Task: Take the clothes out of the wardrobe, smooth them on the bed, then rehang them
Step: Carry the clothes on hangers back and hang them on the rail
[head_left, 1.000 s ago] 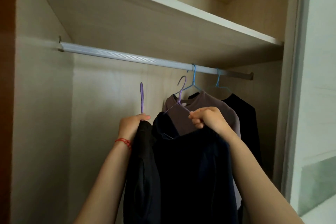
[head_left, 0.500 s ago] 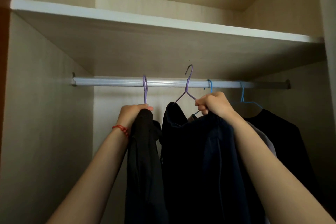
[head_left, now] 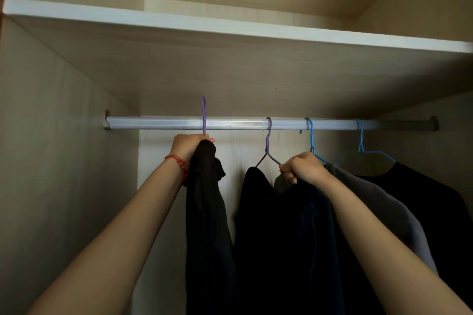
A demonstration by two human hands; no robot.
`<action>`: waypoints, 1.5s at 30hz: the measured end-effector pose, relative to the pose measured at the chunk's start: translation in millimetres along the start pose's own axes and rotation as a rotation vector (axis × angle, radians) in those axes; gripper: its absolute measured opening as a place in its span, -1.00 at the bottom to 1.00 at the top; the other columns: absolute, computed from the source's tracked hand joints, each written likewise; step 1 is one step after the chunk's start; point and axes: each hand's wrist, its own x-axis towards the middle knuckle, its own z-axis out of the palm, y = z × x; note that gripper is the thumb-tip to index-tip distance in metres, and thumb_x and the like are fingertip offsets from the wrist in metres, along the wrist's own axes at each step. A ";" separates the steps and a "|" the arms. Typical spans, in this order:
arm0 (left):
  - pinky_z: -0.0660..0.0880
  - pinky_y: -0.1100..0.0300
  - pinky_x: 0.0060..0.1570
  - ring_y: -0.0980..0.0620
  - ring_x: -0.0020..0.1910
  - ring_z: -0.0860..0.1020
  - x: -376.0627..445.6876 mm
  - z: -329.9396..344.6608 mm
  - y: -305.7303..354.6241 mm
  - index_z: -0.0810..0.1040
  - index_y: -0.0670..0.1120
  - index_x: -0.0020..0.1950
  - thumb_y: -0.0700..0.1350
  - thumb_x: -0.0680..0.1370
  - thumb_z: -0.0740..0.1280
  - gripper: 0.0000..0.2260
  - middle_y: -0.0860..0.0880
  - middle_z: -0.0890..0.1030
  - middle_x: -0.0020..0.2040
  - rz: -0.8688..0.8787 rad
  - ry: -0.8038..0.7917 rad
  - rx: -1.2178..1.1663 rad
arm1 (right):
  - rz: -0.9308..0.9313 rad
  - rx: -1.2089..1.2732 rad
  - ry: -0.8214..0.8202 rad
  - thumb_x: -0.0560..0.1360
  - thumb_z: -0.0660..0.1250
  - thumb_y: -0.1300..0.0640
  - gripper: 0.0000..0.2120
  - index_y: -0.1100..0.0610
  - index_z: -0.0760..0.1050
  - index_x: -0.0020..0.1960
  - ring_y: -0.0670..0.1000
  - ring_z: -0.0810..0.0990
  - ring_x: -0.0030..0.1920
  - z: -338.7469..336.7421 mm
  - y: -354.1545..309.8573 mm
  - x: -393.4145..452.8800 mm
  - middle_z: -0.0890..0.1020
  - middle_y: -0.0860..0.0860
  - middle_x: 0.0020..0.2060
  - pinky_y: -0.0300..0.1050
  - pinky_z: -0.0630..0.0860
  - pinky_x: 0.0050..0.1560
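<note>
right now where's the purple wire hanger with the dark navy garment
In the head view its hook sits mid-rod on the silver wardrobe rod, left of the blue wire hanger; the right hand grips its shoulder.

A light wood-grain wardrobe interior is seen, bounded by a left side panel [head_left: 51, 161] and a paler back panel [head_left: 238, 146]. A shelf [head_left: 230, 30] with a whitish front edge is fitted across the full width, with an upper compartment above it. The light is dim, and the right-hand interior is left in deep shadow.
</note>
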 end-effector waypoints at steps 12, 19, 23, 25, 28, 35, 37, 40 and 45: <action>0.40 0.19 -0.11 0.08 -0.29 0.44 8.0 -8.6 -42.7 0.56 -0.26 0.11 -0.24 0.49 0.34 -0.78 -0.07 0.55 -0.15 -0.047 0.039 0.119 | -0.068 -0.090 -0.010 0.46 0.25 0.28 -0.66 0.23 0.38 -0.49 -0.04 0.37 -0.56 -2.5 28.9 9.4 0.42 0.04 -0.66 -0.22 0.42 -0.32; 0.37 0.26 -0.34 0.04 -0.29 0.46 6.6 -19.9 -39.2 0.53 -0.30 0.14 -0.24 0.44 0.39 -0.70 -0.07 0.51 -0.26 -0.052 0.062 0.136 | -0.070 -0.109 0.065 0.45 0.28 0.30 -0.81 0.24 0.43 -0.34 -0.02 0.40 -0.54 7.8 24.3 6.6 0.47 0.10 -0.52 -0.17 0.40 -0.37; 0.42 0.18 -0.17 0.03 -0.29 0.47 6.1 -27.9 -38.1 0.52 -0.31 0.17 -0.23 0.44 0.39 -0.67 -0.15 0.57 -0.09 -0.032 0.090 0.153 | -0.128 -0.171 0.124 0.44 0.28 0.29 -0.78 0.17 0.43 -0.38 0.02 0.45 -0.47 22.6 18.3 7.5 0.50 0.07 -0.49 -0.14 0.44 -0.28; 0.41 0.19 -0.18 0.03 -0.29 0.47 5.3 -31.5 -37.0 0.52 -0.31 0.17 -0.22 0.44 0.39 -0.67 -0.16 0.57 -0.09 -0.026 0.097 0.161 | -0.145 -0.204 0.134 0.43 0.26 0.28 -0.79 0.14 0.43 -0.37 0.08 0.50 -0.38 29.6 15.2 6.6 0.52 0.07 -0.43 -0.09 0.50 -0.22; 0.34 0.27 -0.36 0.03 -0.28 0.47 3.4 -35.3 -34.2 0.53 -0.26 0.11 -0.21 0.45 0.39 -0.73 -0.06 0.51 -0.24 -0.029 0.088 0.174 | -0.165 -0.244 0.144 0.43 0.25 0.28 -0.80 0.12 0.43 -0.36 0.16 0.57 -0.25 42.0 11.1 5.0 0.56 0.11 -0.34 -0.01 0.56 -0.11; 0.35 0.27 -0.36 0.08 -0.29 0.44 2.0 -37.2 -33.9 0.53 -0.29 0.16 -0.20 0.46 0.38 -0.69 -0.09 0.54 -0.18 -0.027 0.106 0.192 | -0.169 -0.281 0.131 0.45 0.24 0.24 -0.86 0.12 0.44 -0.29 0.14 0.56 -0.23 55.2 8.4 0.0 0.57 0.11 -0.27 -0.06 0.54 -0.12; 0.39 0.24 -0.26 0.08 -0.29 0.45 1.5 -36.7 -34.9 0.53 -0.28 0.17 -0.19 0.47 0.38 -0.69 -0.11 0.54 -0.05 -0.014 0.123 0.191 | -0.155 -0.265 0.129 0.46 0.26 0.22 -0.90 0.20 0.50 -0.20 0.16 0.57 -0.19 53.9 9.7 -1.9 0.58 0.16 -0.25 -0.01 0.56 -0.08; 0.40 0.17 -0.11 0.02 -0.24 0.47 -1.2 -35.9 -35.3 0.52 -0.29 0.17 -0.17 0.48 0.37 -0.68 -0.13 0.54 -0.02 -0.018 0.130 0.200 | -0.133 -0.212 0.118 0.48 0.28 0.19 -0.76 0.39 0.54 -0.05 0.18 0.57 -0.21 52.3 10.1 -5.7 0.61 0.26 -0.22 0.06 0.56 -0.04; 0.41 0.24 -0.34 0.03 -0.30 0.49 -4.0 -35.6 -34.8 0.53 -0.32 0.14 -0.18 0.45 0.36 -0.68 -0.09 0.53 -0.23 -0.057 0.121 0.218 | -0.107 -0.137 0.089 0.49 0.28 0.22 -0.82 0.34 0.56 -0.12 0.06 0.51 -0.24 50.4 7.2 -15.9 0.56 0.10 -0.32 -0.07 0.51 -0.13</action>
